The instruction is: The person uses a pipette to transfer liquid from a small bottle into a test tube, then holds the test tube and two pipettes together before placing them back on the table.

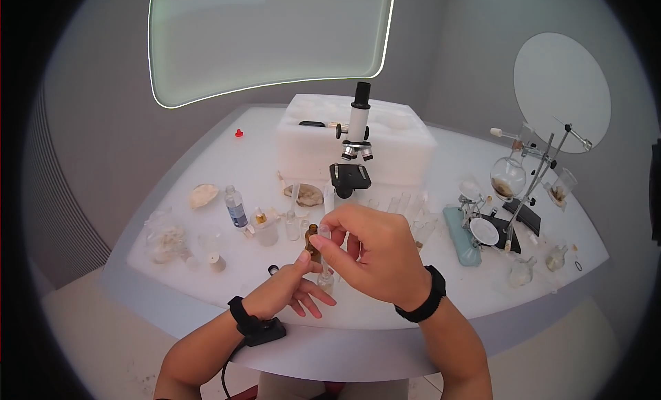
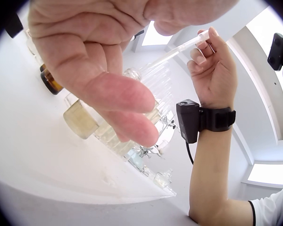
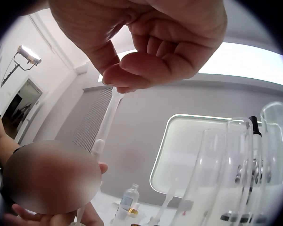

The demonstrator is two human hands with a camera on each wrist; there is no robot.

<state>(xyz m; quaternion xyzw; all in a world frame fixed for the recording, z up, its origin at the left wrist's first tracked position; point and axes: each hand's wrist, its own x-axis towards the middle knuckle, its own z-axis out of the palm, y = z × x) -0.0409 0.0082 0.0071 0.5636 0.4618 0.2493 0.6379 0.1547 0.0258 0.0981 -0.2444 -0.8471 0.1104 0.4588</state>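
My right hand (image 1: pixel 379 252) pinches the top end of a clear plastic dropper (image 2: pixel 172 54) between thumb and fingertips. The dropper (image 3: pixel 107 122) slants down toward a small clear bottle (image 1: pixel 326 283). My left hand (image 1: pixel 289 288) is beside that bottle, its fingers spread and loosely extended; whether they touch the glass is hard to tell. In the left wrist view the bottle (image 2: pixel 81 120) holds pale yellowish liquid, partly hidden by the fingers. Just behind the left thumb stands an amber bottle (image 1: pixel 312 240).
A microscope (image 1: pixel 357 135) stands before a white foam block (image 1: pixel 406 155). Several glass tubes (image 3: pixel 203 174) are beyond my hands. At left are a labelled bottle (image 1: pixel 235 208) and a bagged item (image 1: pixel 165 241); at right, a flask (image 1: pixel 508 176) on a metal stand.
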